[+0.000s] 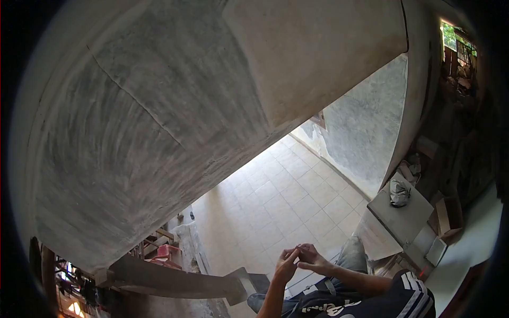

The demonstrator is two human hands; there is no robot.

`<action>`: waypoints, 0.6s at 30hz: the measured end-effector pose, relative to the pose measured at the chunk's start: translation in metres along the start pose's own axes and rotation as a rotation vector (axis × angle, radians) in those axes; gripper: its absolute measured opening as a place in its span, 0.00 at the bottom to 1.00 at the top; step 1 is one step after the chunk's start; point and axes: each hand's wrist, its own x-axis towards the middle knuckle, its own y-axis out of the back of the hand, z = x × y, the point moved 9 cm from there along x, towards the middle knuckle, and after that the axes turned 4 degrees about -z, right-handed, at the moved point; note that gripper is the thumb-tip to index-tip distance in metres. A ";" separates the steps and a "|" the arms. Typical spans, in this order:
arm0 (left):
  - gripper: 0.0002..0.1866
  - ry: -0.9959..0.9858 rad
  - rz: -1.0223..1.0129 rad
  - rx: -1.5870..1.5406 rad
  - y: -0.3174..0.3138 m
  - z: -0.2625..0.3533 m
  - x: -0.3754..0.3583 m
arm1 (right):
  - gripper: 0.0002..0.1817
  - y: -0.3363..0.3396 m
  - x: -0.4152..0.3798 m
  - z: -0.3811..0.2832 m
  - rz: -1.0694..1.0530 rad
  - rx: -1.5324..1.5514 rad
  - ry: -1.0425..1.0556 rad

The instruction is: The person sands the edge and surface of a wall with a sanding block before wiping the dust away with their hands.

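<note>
Both hands are raised together in front of the person's body, above the lap, at the lower middle of the head view. My left hand (287, 265) has its fingers bent and drawn together at the tips. My right hand (313, 261) meets it with curled fingertips, the thumb reaching toward the left fingers. Whatever may be between the fingertips is too small to make out. Below the hands are the dark shirt (366, 306) with white stripes on the sleeve and a grey trouser leg (352, 254).
A large plastered wall (154, 106) slants overhead. Beyond it lies a tiled floor (281, 196). At right, a board (403, 214) bears a crumpled bag (399, 193), beside an open box (448, 216). Red items (167, 254) and a long beam (175, 278) are at lower left.
</note>
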 end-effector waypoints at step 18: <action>0.16 -0.810 0.132 1.302 -0.085 0.305 -0.035 | 0.25 0.035 0.013 0.006 0.244 0.103 -0.029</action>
